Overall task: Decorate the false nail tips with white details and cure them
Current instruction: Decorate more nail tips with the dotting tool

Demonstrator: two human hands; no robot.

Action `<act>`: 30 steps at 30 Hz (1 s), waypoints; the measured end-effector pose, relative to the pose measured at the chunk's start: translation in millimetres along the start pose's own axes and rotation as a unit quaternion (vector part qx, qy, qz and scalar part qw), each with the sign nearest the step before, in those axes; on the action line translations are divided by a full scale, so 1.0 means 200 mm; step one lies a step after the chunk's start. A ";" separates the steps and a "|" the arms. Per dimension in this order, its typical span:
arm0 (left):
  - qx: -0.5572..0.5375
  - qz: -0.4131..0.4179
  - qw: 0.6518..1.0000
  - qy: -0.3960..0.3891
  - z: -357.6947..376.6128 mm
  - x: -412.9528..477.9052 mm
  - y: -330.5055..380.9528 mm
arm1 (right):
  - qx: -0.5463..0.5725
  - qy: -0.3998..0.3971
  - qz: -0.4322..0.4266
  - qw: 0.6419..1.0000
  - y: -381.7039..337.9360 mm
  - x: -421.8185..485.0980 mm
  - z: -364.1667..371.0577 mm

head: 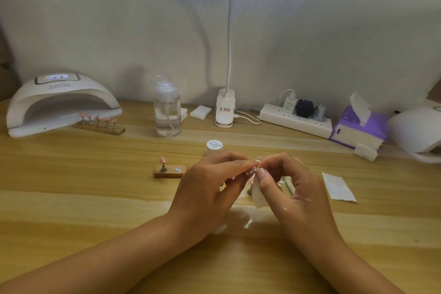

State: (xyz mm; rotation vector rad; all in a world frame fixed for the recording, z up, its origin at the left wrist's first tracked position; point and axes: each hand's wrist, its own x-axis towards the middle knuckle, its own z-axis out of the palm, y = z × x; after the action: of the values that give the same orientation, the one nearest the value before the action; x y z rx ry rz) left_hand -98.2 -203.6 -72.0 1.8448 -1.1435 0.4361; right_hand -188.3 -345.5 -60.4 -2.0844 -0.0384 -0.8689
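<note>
Your left hand: fingers curled, pinching the dotted pink nail tip. Your right hand: fingers curled, pinching a white wipe against it.

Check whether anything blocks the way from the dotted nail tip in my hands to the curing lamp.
Yes. A wooden strip of five tips lies before the lamp, across the right of its mouth; the left looks open.
</note>
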 end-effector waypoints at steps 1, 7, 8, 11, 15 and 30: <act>-0.002 0.001 1.000 -0.001 0.00 0.00 0.00 | 0.002 0.000 0.001 1.000 0.00 0.00 0.00; -0.016 0.002 1.000 -0.007 0.00 0.00 0.00 | 0.000 0.007 0.001 1.000 0.00 0.00 0.00; -0.020 0.002 1.000 -0.004 0.00 0.00 0.00 | 0.000 0.010 0.002 1.000 0.00 0.00 0.00; -0.025 -0.005 1.000 0.005 0.01 0.01 0.00 | 0.001 0.020 0.002 1.000 0.00 0.00 0.00; -0.030 -0.006 0.999 0.011 0.01 0.01 -0.01 | 0.005 0.025 0.000 1.000 -0.01 0.00 0.00; -0.026 -0.002 0.999 0.018 0.01 0.00 -0.02 | -0.006 0.017 0.003 1.000 -0.01 0.00 0.01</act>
State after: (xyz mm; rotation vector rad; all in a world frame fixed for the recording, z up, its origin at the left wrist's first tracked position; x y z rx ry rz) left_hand -95.9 -204.4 -75.1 1.7864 -1.1175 0.4320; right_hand -188.6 -342.4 -59.5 -2.0792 -0.0096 -0.9030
